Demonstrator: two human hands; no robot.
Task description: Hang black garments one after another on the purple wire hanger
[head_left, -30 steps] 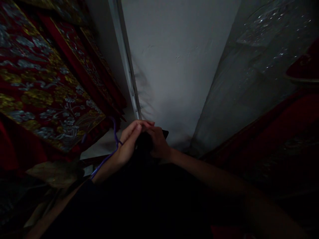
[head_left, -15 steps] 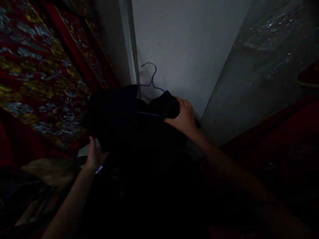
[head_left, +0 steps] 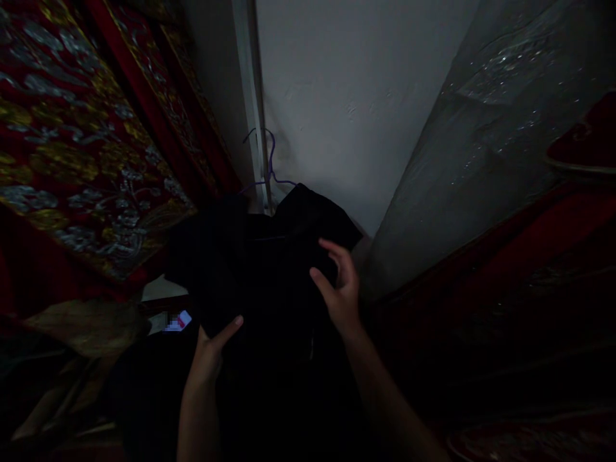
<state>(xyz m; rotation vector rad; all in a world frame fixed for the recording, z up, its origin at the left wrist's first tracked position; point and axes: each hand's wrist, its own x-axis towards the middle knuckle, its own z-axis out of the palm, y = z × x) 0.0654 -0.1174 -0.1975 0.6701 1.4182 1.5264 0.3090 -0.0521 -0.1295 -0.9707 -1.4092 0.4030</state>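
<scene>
Versus half a second ago: right hand (head_left: 344, 298) is off the neckline/shoulder area and lower, now at the chest on its own side; left hand (head_left: 209, 350) has come inward and down from the outer sleeve edge to the garment's side. Purple hanger (head_left: 273, 154) shifted left: hook was against the white panel (head_left: 356, 102), now it overlaps the pale vertical strip (head_left: 250, 77) in view. Can't tell if it's hooked on anything. Black garment (head_left: 274, 276) sits on the hanger, more spread out than before, both shoulders readable, neck opening just below the hook. Right fingers: spread, thumb and index apart with a clear gap, dark cloth directly behind them; contact unclear. Left: thumb lies along the front of the cloth, other fingers mostly hidden behind it, so can't tell if it's pinching. Garment is between the hands, with its shoulders and neck above both. Red embroidered cloth (head_left: 81, 147) is left of it, clear plastic sheeting (head_left: 481, 141) to the right. Lower part of the garment is too dark to read.
</scene>
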